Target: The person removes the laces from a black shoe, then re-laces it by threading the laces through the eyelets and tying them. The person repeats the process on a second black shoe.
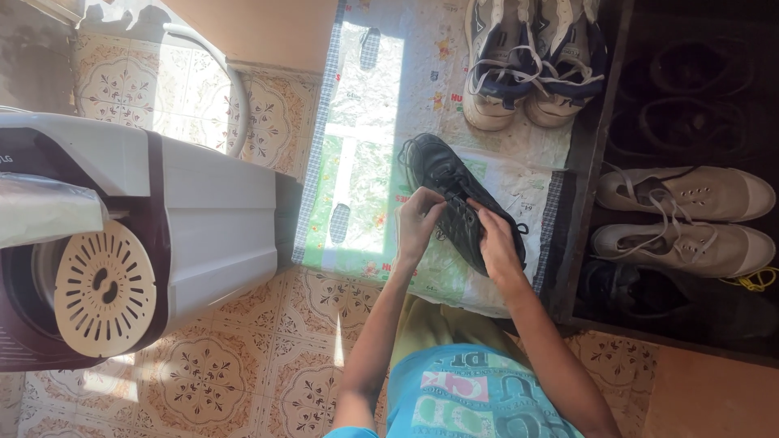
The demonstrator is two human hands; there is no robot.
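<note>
The black sneaker (462, 203) lies on the printed mat (365, 162), its long axis running from far left to near right. The left hand (418, 223) and right hand (497, 243) pinch its laces, arms stretched forward.

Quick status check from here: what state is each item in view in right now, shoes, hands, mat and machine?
Black shoe: lying on the mat, held at its laces by both hands.
Left hand: fingers pinching the laces.
Right hand: gripping the shoe's side.
Navy-and-white sneakers: paired on the mat, laced.
White canvas shoes: on the rack, laces loose.
Printed mat: spread flat on the floor.
Washing machine: round lid shut.
</note>
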